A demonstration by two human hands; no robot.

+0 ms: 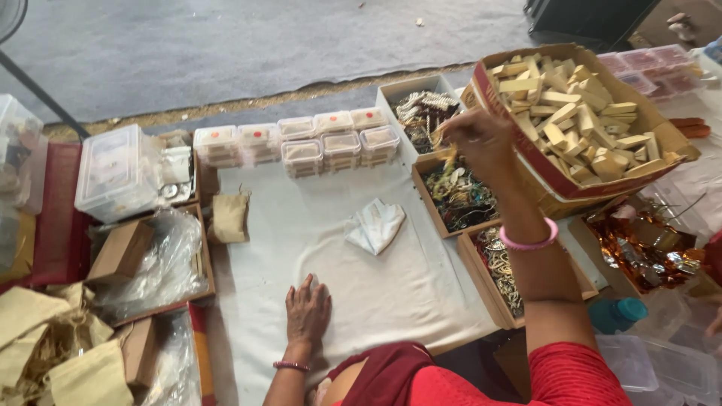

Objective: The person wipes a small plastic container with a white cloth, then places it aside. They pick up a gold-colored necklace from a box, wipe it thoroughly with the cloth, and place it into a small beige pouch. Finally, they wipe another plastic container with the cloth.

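Two hands work here: the left hand point(307, 310) lies flat, fingers spread, on the near white cloth point(316, 233). Farther right, the right hand point(481, 139) pinches a small gold trinket point(447, 154), its direction unclear, above the shallow cardboard tray of beaded jewellery point(459, 197).

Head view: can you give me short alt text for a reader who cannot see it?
Seen from above, a person's right hand reaches over trays of jewellery, its fingers pinching a small piece, beside a cardboard box full of pale wooden blocks. The left hand rests flat on a white cloth, with stacked clear plastic boxes behind it.
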